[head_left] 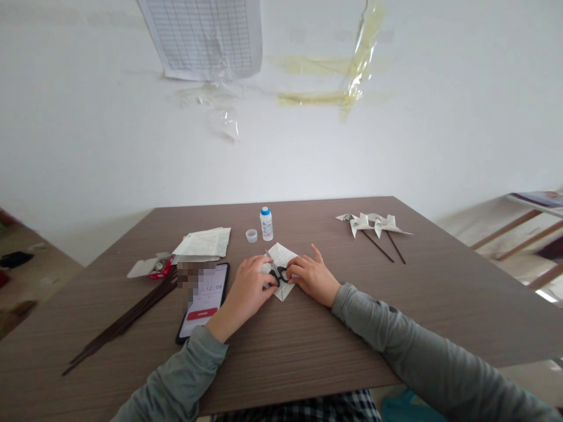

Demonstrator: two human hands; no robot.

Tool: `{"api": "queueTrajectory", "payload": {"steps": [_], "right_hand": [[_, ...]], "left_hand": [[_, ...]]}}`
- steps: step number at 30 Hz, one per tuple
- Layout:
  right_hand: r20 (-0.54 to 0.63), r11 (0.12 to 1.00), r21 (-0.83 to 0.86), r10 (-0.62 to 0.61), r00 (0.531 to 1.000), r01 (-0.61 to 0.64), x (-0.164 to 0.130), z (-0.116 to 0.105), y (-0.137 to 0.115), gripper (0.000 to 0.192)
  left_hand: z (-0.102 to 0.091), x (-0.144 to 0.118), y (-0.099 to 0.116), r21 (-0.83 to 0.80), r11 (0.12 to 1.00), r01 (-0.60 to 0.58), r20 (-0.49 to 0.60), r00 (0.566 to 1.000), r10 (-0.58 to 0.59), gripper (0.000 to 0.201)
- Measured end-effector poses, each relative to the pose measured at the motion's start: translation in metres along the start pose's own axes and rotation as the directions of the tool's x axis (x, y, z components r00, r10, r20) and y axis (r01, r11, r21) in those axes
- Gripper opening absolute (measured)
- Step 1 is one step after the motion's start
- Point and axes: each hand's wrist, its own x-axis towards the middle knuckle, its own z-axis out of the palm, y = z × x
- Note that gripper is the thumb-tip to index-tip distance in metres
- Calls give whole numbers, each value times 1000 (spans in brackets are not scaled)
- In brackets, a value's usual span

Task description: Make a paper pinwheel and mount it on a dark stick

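Observation:
A square piece of printed paper [280, 253] with crease lines lies on the table with one corner toward me. Over it is a pair of scissors [281, 274] with black handles, the blades pointing away and slightly left. My left hand [250, 284] is closed with thumb and fingers at the left handle loop. From the other side, the fingers of my right hand [314, 276] are bent onto the right handle loop, one finger raised. Both hands partly cover the paper and the scissors.
Beyond the paper stand a white bottle with blue cap [266, 225] and a small clear cap [251, 235]. Left are folded papers [202, 243], a red box [162, 266], brown sticks [125, 316] and a phone [204, 305]. Paper pinwheels [361, 224] lie far right.

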Motion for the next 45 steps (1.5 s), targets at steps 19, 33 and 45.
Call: {"api": "queueTrajectory", "payload": {"steps": [19, 33, 45], "right_hand": [[70, 963, 260, 59, 996, -75, -4, -5, 32, 11], [47, 978, 201, 49, 998, -58, -4, -9, 32, 10], [66, 966, 244, 69, 995, -83, -5, -9, 28, 11]], "left_hand": [[-44, -11, -66, 149, 989, -5, -38, 999, 11, 18], [-81, 30, -109, 172, 975, 139, 32, 989, -147, 22], [-84, 47, -110, 216, 953, 211, 62, 971, -229, 18]]}}
